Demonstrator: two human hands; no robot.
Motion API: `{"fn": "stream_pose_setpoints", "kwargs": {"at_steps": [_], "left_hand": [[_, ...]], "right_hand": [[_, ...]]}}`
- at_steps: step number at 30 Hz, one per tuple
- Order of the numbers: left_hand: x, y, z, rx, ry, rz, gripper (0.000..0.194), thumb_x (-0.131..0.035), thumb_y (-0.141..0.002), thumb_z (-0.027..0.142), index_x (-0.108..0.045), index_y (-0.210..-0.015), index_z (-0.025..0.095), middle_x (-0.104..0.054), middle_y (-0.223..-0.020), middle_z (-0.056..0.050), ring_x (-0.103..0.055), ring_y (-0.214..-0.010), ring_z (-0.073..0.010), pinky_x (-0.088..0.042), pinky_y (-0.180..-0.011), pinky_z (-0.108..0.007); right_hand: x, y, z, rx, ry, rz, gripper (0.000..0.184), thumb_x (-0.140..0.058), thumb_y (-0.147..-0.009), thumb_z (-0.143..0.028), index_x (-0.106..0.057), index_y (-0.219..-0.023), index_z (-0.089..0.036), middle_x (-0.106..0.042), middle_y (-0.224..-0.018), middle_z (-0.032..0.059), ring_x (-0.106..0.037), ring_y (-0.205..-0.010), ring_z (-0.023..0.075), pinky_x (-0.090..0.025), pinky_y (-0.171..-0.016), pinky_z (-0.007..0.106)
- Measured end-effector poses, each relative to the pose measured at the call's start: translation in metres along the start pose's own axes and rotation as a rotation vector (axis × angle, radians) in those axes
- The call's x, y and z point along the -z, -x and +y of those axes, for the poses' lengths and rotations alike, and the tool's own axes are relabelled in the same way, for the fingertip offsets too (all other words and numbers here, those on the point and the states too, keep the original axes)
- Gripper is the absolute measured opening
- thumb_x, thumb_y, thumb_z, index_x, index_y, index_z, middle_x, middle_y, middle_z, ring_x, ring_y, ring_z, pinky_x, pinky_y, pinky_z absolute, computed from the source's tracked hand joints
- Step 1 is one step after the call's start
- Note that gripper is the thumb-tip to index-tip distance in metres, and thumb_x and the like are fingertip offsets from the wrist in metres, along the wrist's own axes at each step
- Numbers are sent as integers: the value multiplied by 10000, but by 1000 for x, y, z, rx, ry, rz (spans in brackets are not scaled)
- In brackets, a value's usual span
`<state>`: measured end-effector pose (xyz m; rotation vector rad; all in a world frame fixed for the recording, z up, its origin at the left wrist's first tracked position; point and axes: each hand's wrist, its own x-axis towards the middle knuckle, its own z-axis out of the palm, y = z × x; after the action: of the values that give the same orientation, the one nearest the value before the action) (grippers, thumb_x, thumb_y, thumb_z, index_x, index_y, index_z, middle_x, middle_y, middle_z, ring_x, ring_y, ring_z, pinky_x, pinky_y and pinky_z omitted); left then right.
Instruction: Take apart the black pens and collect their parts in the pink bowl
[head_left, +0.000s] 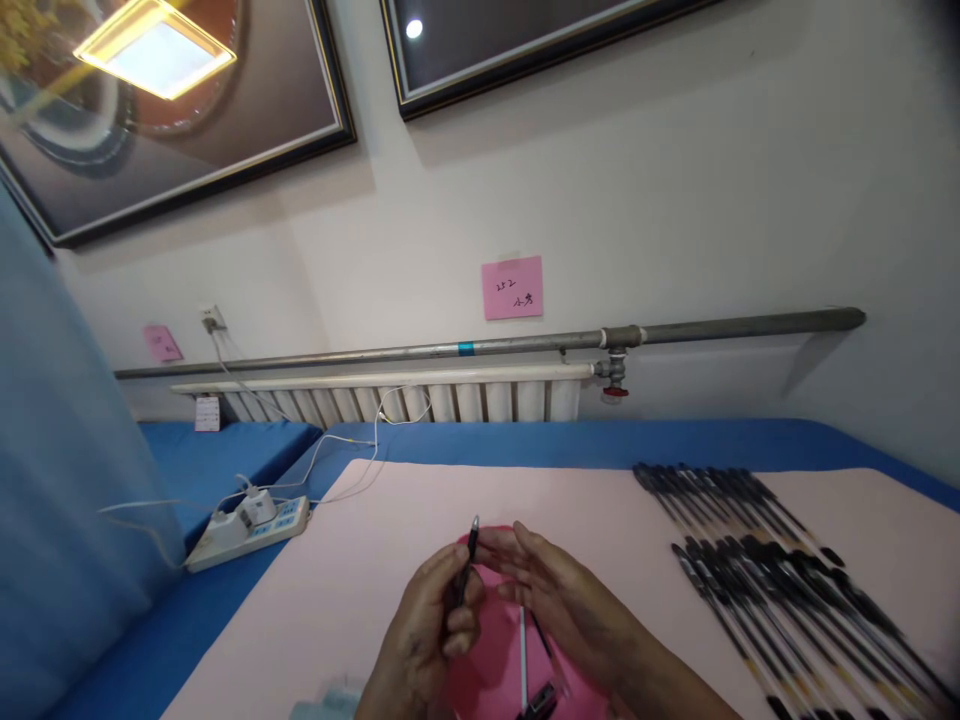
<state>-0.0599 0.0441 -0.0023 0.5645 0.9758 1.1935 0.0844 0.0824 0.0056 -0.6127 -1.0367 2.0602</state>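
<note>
Two rows of slim black pens (796,576) are lying at four o'clock; two black-framed pictures (262,105) are hanging at ten and twelve, two pink paper notes (512,288) at nine and twelve.

Beyond the grip I see a pale wall (675,200), a white radiator (450,400) under a metal pipe (525,344), and dark-framed pictures (247,90) above.

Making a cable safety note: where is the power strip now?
In the head view, the power strip lies at lower left on the blue surface, between the blue curtain and the pink sheet's left edge, with white plugs in it.
</note>
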Motion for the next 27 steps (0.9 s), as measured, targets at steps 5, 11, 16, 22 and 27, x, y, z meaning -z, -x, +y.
{"fn": "stream_pose_setpoints", "kwargs": {"at_steps": [5, 11, 16, 22, 27], "left_hand": [[-3, 2, 0, 44, -30, -6, 405, -693, -629, 455, -430, -784, 188, -455, -487, 80, -198, -342, 4, -30, -359, -168], [-1, 1, -1, -1, -16, 8, 422, -698, -612, 474, -427, -760, 186, -455, -491, 80, -202, -340, 7, -31, -357, -168], [-4, 1, -1, 60, -67, -2, 401, -686, -629, 465, -439, -779, 187, -456, -482, 82, -193, -329, 7, -23, -359, -171], [-1, 1, 0, 0, -22, 27, 424, -703, -599, 469, -433, -757, 183, -446, -486, 85, -203, -346, 5, -26, -358, -169], [-2, 3, -2, 67, -65, -33, 371, -670, -653, 448, -447, -789, 184, -450, -488, 82, -187, -343, 3, -31, -359, -170]], "right_hand": [[-1, 0, 1, 23, -13, 27, 346, -598, -775, -463, -666, -973, -188, -673, -1001, 96, -570, -1018, 224, -421, -803, 321], [2, -2, 2, -5, -58, 26, 369, -578, -782, -488, -683, -919, -163, -675, -999, 108, -566, -1029, 236, -417, -815, 331], [3, -3, 4, -1, -78, 45, 332, -620, -762, -456, -687, -925, -174, -682, -975, 98, -569, -999, 230, -413, -799, 319], [1, -2, 0, -2, -77, 52, 324, -636, -741, -450, -695, -874, -161, -668, -993, 106, -554, -1005, 245, -408, -798, 332], [3, -5, 5, 65, -18, 21, 202, -672, -723, -352, -686, -809, -170, -648, -797, 45, -548, -773, 167, -401, -724, 291]]}}
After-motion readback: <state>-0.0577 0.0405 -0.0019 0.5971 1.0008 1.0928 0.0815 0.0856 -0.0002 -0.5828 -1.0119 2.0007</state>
